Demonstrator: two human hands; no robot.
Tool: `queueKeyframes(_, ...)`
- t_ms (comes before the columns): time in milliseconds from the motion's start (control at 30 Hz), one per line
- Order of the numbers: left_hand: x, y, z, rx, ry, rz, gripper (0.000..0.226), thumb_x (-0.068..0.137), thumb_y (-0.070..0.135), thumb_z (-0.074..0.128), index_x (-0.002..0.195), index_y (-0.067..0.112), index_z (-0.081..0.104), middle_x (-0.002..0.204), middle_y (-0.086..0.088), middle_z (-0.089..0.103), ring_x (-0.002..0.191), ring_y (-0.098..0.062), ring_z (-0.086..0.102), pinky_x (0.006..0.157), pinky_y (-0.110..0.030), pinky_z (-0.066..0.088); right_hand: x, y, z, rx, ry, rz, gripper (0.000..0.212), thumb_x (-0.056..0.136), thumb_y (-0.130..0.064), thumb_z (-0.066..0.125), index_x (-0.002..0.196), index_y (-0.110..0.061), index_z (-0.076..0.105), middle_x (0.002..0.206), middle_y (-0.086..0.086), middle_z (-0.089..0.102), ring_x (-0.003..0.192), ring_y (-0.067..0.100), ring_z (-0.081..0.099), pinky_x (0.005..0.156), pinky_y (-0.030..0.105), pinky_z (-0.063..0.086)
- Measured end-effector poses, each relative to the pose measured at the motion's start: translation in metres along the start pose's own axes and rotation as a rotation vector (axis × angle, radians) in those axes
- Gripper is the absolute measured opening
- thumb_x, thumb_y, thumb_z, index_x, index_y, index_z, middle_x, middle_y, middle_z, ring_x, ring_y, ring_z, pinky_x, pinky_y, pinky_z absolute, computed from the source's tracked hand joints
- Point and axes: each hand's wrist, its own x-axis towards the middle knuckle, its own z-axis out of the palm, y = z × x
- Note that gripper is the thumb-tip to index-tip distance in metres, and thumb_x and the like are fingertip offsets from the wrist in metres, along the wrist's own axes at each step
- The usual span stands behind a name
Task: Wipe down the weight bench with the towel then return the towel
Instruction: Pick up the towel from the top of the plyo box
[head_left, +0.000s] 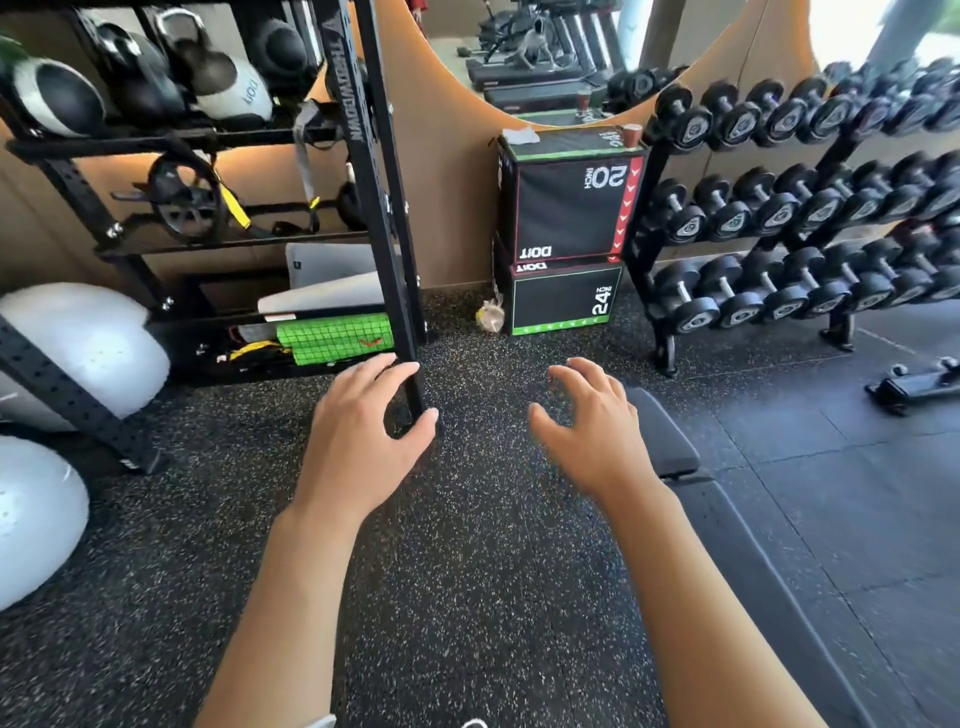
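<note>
Head view: both hands reach out over the floor, left hand (363, 431) and right hand (592, 426), fingers spread and holding nothing. A white towel (521, 136) lies on the box (566, 208). The bench (670, 447) is under the right arm.

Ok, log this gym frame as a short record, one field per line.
left hand: the left hand is open, holds nothing, over the floor
right hand: the right hand is open, holds nothing
bench: the bench is under and right of the right hand
towel: white cloth, likely the towel, on the top box
dumbbells: on the rack at right
wiping: not begun
</note>
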Motion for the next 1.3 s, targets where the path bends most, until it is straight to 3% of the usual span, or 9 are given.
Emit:
queueKeyframes(400, 0.084, -0.049, 0.013, -0.071, 0.002, -0.029, 0.058, 0.097, 0.052, 0.059, 0.150, 0.032, 0.051, 0.160, 0.007, 0.043, 0.149, -0.015, 0.032, 0.125, -0.049, 0.029, 0.095, -0.026, 0.025, -0.084, -0.003, -0.023, 0.063, 0.097, -0.054, 0.057, 0.154, -0.028, 0.046, 0.162, -0.007, 0.036, 0.150, 0.020, 0.028, 0.121, 0.054, 0.027)
queueKeyframes(1300, 0.420, -0.026, 0.139, -0.017, -0.035, 0.006, 0.057, 0.096, 0.051, 0.062, 0.149, 0.033, 0.052, 0.157, 0.011, 0.045, 0.148, -0.012, 0.034, 0.123, -0.048, 0.033, 0.426, 0.089, 0.019, -0.025, -0.006, 0.029, 0.064, 0.095, -0.056, 0.057, 0.152, -0.027, 0.048, 0.162, -0.005, 0.037, 0.150, 0.021, 0.029, 0.120, 0.055, 0.031)
